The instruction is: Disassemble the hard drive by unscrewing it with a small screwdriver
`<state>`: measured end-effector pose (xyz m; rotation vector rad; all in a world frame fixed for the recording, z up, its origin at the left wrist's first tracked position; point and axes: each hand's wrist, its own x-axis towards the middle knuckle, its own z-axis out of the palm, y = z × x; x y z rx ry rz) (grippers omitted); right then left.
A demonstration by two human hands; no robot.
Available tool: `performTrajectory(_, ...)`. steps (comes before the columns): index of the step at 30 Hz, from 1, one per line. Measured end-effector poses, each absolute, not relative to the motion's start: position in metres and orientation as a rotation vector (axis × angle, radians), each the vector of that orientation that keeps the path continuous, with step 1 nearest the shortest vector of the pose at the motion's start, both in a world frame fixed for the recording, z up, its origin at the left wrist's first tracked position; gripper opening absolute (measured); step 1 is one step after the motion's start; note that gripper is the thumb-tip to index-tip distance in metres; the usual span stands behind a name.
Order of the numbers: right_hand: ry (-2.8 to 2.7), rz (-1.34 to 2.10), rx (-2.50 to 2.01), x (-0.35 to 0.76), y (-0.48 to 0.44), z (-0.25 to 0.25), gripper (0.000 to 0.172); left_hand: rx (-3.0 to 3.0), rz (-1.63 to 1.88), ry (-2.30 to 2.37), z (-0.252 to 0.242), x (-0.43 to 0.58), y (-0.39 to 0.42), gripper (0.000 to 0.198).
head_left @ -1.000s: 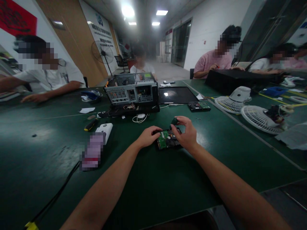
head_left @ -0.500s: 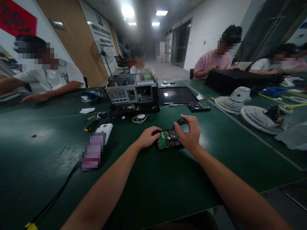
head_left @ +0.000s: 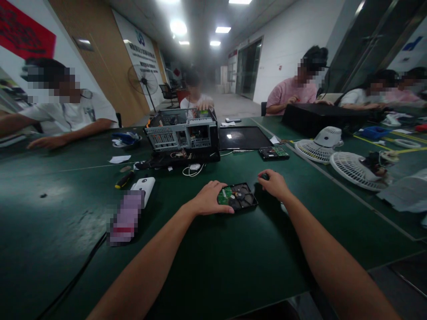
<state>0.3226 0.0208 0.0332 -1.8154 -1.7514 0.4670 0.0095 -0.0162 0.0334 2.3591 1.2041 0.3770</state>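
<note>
A hard drive (head_left: 240, 196) lies circuit side up on the green table (head_left: 207, 262), its green board showing. My left hand (head_left: 209, 198) grips its left edge, fingers curled round it. My right hand (head_left: 274, 183) rests on the table just right of the drive, fingers closed over a dark screwdriver handle (head_left: 264, 176) that barely shows.
An open computer case (head_left: 182, 131) and a black side panel (head_left: 243, 134) stand behind the drive. A second drive (head_left: 274, 153) lies further right, near white fan parts (head_left: 336, 155). A yellow-black screwdriver (head_left: 124, 180) and a white device (head_left: 144, 186) lie left. Other people sit around the tables.
My right hand has come off the drive with the screwdriver and dropped to the table at its right. The left hand stays on the drive. The camera tilted slightly.
</note>
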Motion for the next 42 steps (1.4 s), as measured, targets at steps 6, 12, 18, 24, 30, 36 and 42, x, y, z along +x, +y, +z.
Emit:
performTrajectory(6,-1.876,1.045,-1.537,0.310,0.006,0.046,0.045,2.457,0.167,1.221,0.037,0.014,-0.021,0.139)
performTrajectory(12,-1.845,1.248,-1.446,0.313,0.002,0.056,0.046,2.468,0.210,1.186,0.035,0.014,-0.022,0.131)
performTrajectory(18,-1.871,1.274,-1.467,0.329,0.008,0.052,0.045,2.354,0.359,1.162,0.031,0.005,-0.017,0.127)
performTrajectory(24,-2.074,1.264,-1.504,0.336,0.003,0.057,0.044,2.132,0.622,1.173,0.011,-0.004,-0.002,0.111)
performTrajectory(30,-2.138,1.672,-1.376,0.328,-0.005,0.059,0.033,2.049,0.796,1.188,-0.005,-0.007,0.008,0.075)
performTrajectory(36,-2.259,1.825,-1.290,0.313,-0.010,0.057,0.024,2.060,0.849,1.324,-0.001,0.002,0.006,0.047)
performTrajectory(42,-2.406,1.787,-1.285,0.299,-0.017,0.060,0.026,2.015,0.676,1.440,0.021,0.015,-0.006,0.051)
